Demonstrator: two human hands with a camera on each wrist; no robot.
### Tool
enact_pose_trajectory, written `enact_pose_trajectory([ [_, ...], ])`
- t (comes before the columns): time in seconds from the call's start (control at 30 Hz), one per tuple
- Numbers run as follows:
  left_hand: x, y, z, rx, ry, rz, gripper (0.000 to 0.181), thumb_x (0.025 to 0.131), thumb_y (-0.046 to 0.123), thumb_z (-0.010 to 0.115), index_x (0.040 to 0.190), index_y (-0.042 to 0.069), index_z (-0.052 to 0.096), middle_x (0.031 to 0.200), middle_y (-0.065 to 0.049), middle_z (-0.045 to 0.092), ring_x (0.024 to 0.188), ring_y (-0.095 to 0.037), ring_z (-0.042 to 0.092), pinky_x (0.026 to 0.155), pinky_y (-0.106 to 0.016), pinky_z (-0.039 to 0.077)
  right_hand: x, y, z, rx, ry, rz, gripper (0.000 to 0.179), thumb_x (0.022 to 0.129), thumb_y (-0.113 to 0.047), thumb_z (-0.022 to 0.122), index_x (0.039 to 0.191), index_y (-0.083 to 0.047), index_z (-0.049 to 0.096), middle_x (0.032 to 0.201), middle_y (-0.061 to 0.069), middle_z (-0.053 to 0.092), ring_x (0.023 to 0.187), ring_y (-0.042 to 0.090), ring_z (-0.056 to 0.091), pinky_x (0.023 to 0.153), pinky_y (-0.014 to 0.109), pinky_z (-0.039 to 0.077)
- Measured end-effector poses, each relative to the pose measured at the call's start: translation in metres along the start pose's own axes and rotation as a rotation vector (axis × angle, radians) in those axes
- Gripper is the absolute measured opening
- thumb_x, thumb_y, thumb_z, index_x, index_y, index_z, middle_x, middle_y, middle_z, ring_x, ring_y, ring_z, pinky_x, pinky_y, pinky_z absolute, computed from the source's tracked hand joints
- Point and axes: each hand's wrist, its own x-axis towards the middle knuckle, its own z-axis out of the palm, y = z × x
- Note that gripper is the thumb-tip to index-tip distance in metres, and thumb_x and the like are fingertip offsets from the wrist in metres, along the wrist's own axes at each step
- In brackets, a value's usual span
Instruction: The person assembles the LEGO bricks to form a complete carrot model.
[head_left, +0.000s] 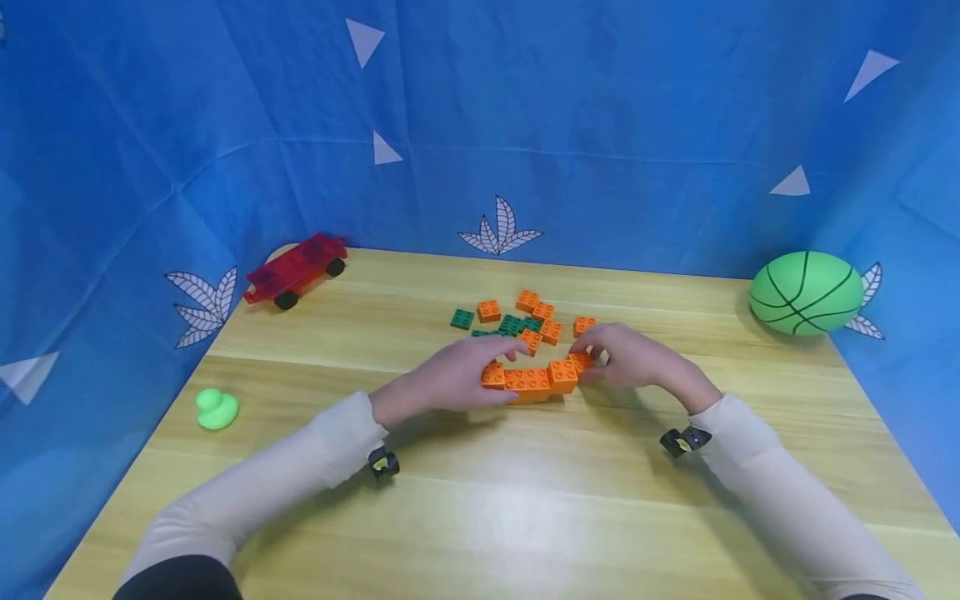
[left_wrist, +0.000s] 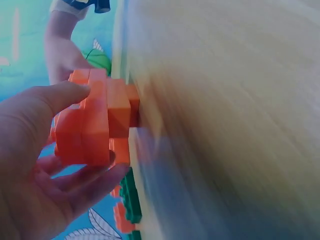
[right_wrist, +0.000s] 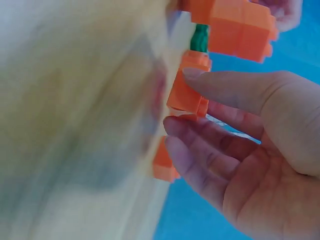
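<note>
My left hand [head_left: 457, 375] grips the left end of a joined row of orange toy building bricks [head_left: 527, 381], thumb on the near side. In the left wrist view this brick row [left_wrist: 82, 132] shows stepped, stacked pieces between thumb and fingers. My right hand [head_left: 626, 354] pinches a single orange brick [head_left: 582, 361] close beside the row's right end. The right wrist view shows the thumb laid against that orange brick [right_wrist: 187, 90], with the fingers curled behind and below it. The row's left end is partly hidden by my left hand.
Behind the hands lie several loose orange bricks [head_left: 528, 300] and green bricks [head_left: 462, 318] on the wooden table [head_left: 510, 508]. A red toy car [head_left: 296, 268] stands back left, a green duck [head_left: 217, 409] at left, and a green ball [head_left: 806, 293] back right. Blue cloth [head_left: 600, 108] surrounds the table.
</note>
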Motion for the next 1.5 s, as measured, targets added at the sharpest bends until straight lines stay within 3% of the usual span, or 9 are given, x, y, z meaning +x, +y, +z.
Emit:
enact_pose_trajectory([
  [0.13, -0.006, -0.008, -0.002, -0.064, -0.052, -0.110, 0.066, 0.090, 0.039, 0.079, 0.147, 0.018, 0.053, 0.127, -0.001, 0.067, 0.081, -0.012, 0.061, 0.074, -0.031, 0.053, -0.004, -0.002, -0.010, -0.004, 0.046, -0.001, 0.033, 0.091, -0.008, 0.077, 0.122, -0.002, 0.072, 0.119, 0.016, 0.071, 0.101, 0.031, 0.070, 0.078, 0.038, 0.062],
  [0.2, -0.009, -0.012, -0.001, -0.106, -0.069, -0.139, 0.060, 0.090, 0.038, 0.079, 0.143, 0.017, 0.058, 0.121, 0.001, 0.068, 0.081, -0.011, 0.061, 0.073, -0.027, 0.053, -0.005, -0.003, -0.015, -0.012, 0.074, -0.006, 0.034, 0.090, -0.007, 0.077, 0.122, -0.001, 0.072, 0.116, 0.016, 0.071, 0.100, 0.030, 0.070, 0.076, 0.036, 0.061],
  [0.33, -0.011, -0.016, 0.002, -0.207, -0.065, -0.154, 0.047, 0.091, 0.032, 0.080, 0.132, 0.015, 0.065, 0.103, 0.004, 0.070, 0.082, -0.010, 0.065, 0.071, -0.024, 0.056, -0.005, -0.008, -0.023, -0.018, 0.120, 0.012, 0.036, 0.089, -0.010, 0.078, 0.124, -0.002, 0.071, 0.113, 0.013, 0.071, 0.099, 0.027, 0.069, 0.073, 0.031, 0.060],
  [0.43, -0.011, -0.017, 0.003, -0.254, -0.054, -0.159, 0.042, 0.090, 0.029, 0.080, 0.128, 0.014, 0.067, 0.101, 0.005, 0.071, 0.082, -0.010, 0.068, 0.071, -0.023, 0.058, -0.004, -0.016, -0.025, -0.002, 0.161, 0.009, 0.037, 0.090, -0.013, 0.078, 0.125, -0.003, 0.071, 0.114, 0.011, 0.072, 0.099, 0.024, 0.068, 0.072, 0.029, 0.060],
  [0.63, -0.012, -0.018, 0.003, -0.276, -0.050, -0.162, 0.039, 0.091, 0.029, 0.080, 0.125, 0.015, 0.068, 0.094, 0.005, 0.071, 0.075, -0.010, 0.067, 0.067, -0.026, 0.057, 0.006, -0.038, -0.021, 0.031, 0.241, -0.096, 0.036, 0.090, -0.021, 0.080, 0.122, -0.006, 0.073, 0.111, 0.007, 0.075, 0.092, 0.023, 0.068, 0.072, 0.032, 0.061],
  [0.87, -0.012, -0.019, 0.002, -0.282, -0.046, -0.143, 0.026, 0.090, 0.029, 0.080, 0.112, 0.020, 0.071, 0.090, 0.007, 0.070, 0.073, -0.011, 0.067, 0.065, -0.027, 0.057, 0.015, -0.065, -0.013, 0.052, 0.181, -0.164, 0.030, 0.090, -0.024, 0.081, 0.116, -0.009, 0.076, 0.110, 0.003, 0.075, 0.097, 0.020, 0.067, 0.078, 0.039, 0.062],
  [1.03, -0.010, -0.020, 0.002, -0.291, -0.045, -0.141, 0.025, 0.089, 0.027, 0.081, 0.112, 0.020, 0.072, 0.091, 0.007, 0.070, 0.075, -0.013, 0.067, 0.066, -0.027, 0.057, 0.022, -0.073, -0.006, -0.024, 0.155, -0.212, 0.026, 0.087, -0.025, 0.083, 0.110, -0.012, 0.078, 0.104, 0.000, 0.076, 0.093, 0.019, 0.069, 0.082, 0.039, 0.060],
  [1.23, -0.009, -0.020, 0.004, -0.285, -0.042, -0.138, 0.027, 0.089, 0.028, 0.082, 0.112, 0.019, 0.072, 0.092, 0.007, 0.070, 0.075, -0.012, 0.063, 0.064, -0.023, 0.054, 0.026, -0.077, 0.001, -0.078, 0.119, -0.214, 0.027, 0.086, -0.027, 0.084, 0.108, -0.013, 0.079, 0.103, 0.000, 0.076, 0.093, 0.022, 0.072, 0.083, 0.041, 0.061],
  [1.5, -0.007, -0.020, 0.003, -0.293, -0.043, -0.115, 0.024, 0.089, 0.027, 0.082, 0.110, 0.019, 0.073, 0.092, 0.006, 0.070, 0.074, -0.012, 0.063, 0.063, -0.023, 0.055, 0.028, -0.076, 0.006, -0.110, 0.118, -0.187, 0.028, 0.086, -0.031, 0.083, 0.108, -0.015, 0.079, 0.102, -0.002, 0.075, 0.092, 0.020, 0.070, 0.078, 0.031, 0.059],
])
